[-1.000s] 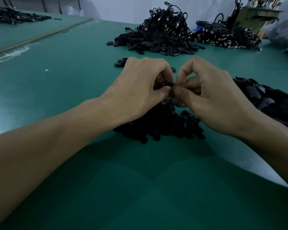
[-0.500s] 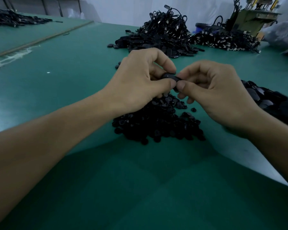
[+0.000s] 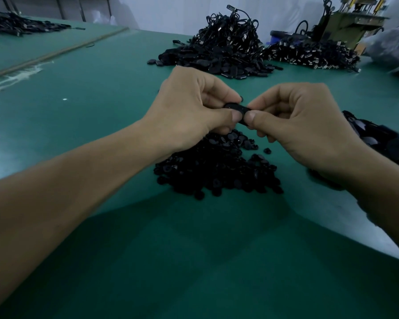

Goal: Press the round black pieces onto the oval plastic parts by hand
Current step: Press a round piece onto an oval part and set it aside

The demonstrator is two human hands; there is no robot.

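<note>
As the left hand pinches it, oval part looks smooth.

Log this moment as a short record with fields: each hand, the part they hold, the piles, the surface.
left hand: pinches one end of the held part
right hand: pinches its other end
held part: black, small, raised above the near pile
near pile: small round black pieces below the hands
right pile: larger black oval parts
far pile: black parts tangled with cords
surface: green table
</note>
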